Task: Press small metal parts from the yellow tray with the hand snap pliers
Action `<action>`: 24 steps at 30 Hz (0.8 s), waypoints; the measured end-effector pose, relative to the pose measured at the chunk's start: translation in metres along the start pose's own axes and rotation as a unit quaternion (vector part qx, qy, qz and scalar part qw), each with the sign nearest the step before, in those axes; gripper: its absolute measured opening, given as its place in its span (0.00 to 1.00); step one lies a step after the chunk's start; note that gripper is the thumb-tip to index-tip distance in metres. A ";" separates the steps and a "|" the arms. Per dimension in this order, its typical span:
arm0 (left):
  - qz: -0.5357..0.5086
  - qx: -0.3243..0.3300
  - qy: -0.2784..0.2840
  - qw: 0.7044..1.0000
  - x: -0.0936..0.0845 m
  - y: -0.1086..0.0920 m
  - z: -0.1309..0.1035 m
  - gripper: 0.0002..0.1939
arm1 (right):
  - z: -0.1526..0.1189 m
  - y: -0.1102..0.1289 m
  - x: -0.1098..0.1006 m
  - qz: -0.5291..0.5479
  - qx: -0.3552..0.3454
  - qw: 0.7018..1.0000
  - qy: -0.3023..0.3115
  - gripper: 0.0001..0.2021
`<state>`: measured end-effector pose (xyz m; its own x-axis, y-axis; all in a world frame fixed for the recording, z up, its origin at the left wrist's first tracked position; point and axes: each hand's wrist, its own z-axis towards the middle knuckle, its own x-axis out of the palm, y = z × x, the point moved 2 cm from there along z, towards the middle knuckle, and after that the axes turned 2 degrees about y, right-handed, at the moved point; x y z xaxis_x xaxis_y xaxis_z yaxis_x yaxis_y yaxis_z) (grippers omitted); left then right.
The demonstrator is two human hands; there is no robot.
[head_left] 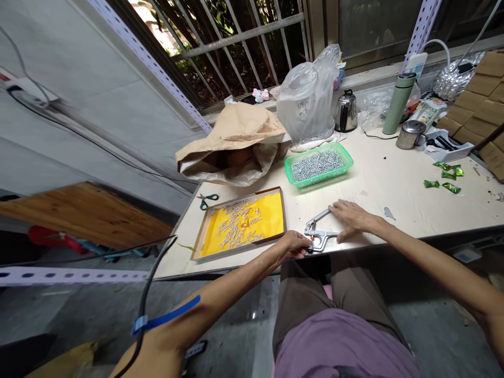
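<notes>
A metal hand tool (322, 236) with two spread handles and a small red part lies at the table's front edge. My left hand (294, 244) is closed at its left end, the fingertips pinched by the dark tip; what they grip is too small to make out. My right hand (349, 216) rests beside the handles with thumb and fingers apart, the fingertips touching the end of the upper handle. Left of the tool, a shallow tray (282, 214) with a yellow bottom holds several small metal pins. Behind it, a green basket (319, 179) is full of similar small metal pieces.
Green-handled scissors (208, 200) lie left of the tray. Along the back stand a brown paper bag (232, 136), a plastic bag (305, 102), a steel kettle (346, 111), a green bottle (398, 105) and a metal cup (410, 134). Green wrapped sweets (451, 188) lie at right.
</notes>
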<state>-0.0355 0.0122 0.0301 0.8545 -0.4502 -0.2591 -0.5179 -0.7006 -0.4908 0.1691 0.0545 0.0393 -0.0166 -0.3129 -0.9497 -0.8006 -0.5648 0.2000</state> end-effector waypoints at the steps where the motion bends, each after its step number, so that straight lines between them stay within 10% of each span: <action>1: -0.004 0.002 -0.001 1.000 0.000 0.000 0.001 0.12 | 0.001 0.001 -0.001 -0.005 0.001 1.000 0.000 0.48; 12: 0.122 0.101 -0.062 0.985 -0.001 0.009 -0.001 0.15 | -0.009 0.018 -0.013 -0.048 0.037 0.998 0.005 0.22; 17: 0.353 0.363 -0.216 0.835 0.010 -0.005 -0.010 0.10 | -0.012 0.023 -0.013 -0.045 0.043 0.998 -0.005 0.16; 24: 0.461 0.483 -0.121 0.735 0.030 -0.037 0.020 0.30 | -0.016 0.016 -0.002 -0.024 0.040 0.999 0.011 0.31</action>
<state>0.0103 0.0363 0.0238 0.2016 -0.2935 -0.9345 -0.7117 0.6116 -0.3456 0.1657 0.0338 0.0487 0.0351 -0.3034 -0.9522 -0.8459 -0.5164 0.1334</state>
